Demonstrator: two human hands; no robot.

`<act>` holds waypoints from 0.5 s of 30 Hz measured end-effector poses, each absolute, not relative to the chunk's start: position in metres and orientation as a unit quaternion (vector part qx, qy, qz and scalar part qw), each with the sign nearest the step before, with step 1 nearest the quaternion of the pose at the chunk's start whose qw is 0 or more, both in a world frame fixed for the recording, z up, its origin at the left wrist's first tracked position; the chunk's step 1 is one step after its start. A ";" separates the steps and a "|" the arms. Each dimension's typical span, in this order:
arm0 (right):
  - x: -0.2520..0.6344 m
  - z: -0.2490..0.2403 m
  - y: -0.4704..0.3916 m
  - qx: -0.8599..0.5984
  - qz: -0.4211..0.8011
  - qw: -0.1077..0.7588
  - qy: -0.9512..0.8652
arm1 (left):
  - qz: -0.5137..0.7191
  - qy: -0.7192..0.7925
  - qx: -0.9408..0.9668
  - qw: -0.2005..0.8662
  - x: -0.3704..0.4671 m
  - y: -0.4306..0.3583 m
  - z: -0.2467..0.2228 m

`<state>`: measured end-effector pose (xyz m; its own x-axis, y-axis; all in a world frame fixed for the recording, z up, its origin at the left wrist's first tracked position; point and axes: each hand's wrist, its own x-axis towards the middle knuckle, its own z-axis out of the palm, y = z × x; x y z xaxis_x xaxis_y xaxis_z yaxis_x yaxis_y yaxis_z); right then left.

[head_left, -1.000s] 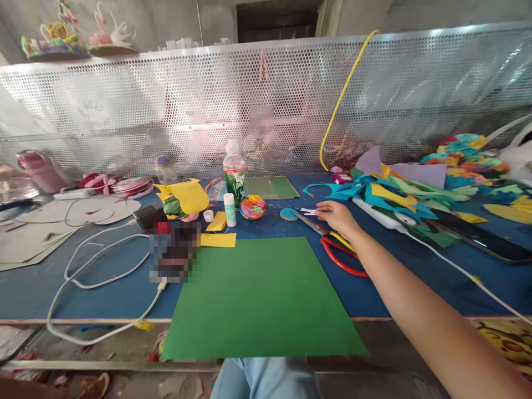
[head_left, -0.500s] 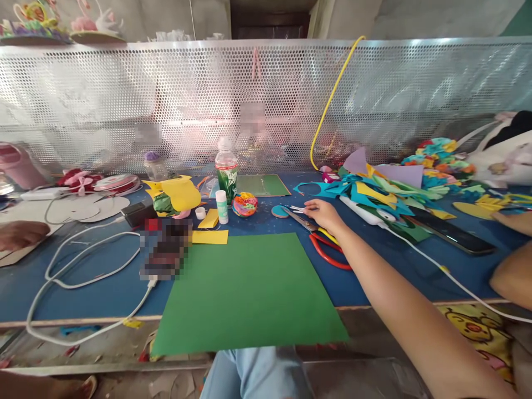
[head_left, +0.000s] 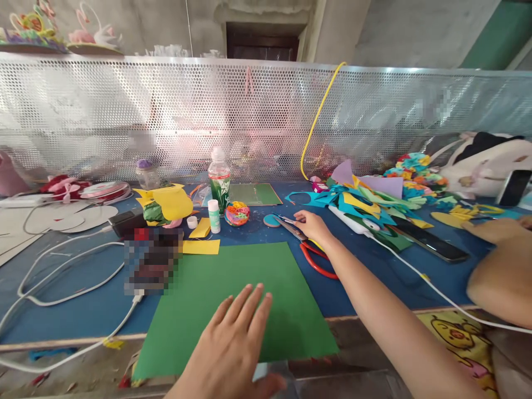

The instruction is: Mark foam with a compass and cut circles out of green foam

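A large green sheet of paper (head_left: 199, 310) lies at the table's front edge, overhanging it. Over its lower part is my left hand (head_left: 239, 338), open, back up and fingers stretched out; whether it touches the paper I cannot tell. My right hand (head_left: 311, 226) reaches forward beside the red-handled scissors (head_left: 318, 265), its fingers closed near the blades. Whatever sits in those fingers is too small to make out. A strip of yellow shows beneath that hand. Left of the blades is a small blue disc (head_left: 272, 220).
Behind the sheet stand a glue stick (head_left: 213, 216), a green-labelled bottle (head_left: 219, 183) and a bowl of colourful bits (head_left: 237, 214). Cut felt pieces (head_left: 357, 199) and a phone (head_left: 432, 241) lie rightward. White cables (head_left: 66, 302) loop at left. Another person's arm (head_left: 499, 271) rests at right.
My left hand has come into view from below, over the green sheet. My right hand stays beside the scissors. The view has shifted slightly; another person's hand at far left is gone from view.
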<state>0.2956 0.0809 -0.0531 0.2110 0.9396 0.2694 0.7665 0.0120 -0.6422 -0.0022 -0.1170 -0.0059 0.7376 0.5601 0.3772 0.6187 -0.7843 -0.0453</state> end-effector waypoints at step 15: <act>0.237 -0.061 -0.073 -0.531 0.228 0.669 -0.468 | -0.294 -0.336 -0.859 0.251 0.013 -0.096 -0.077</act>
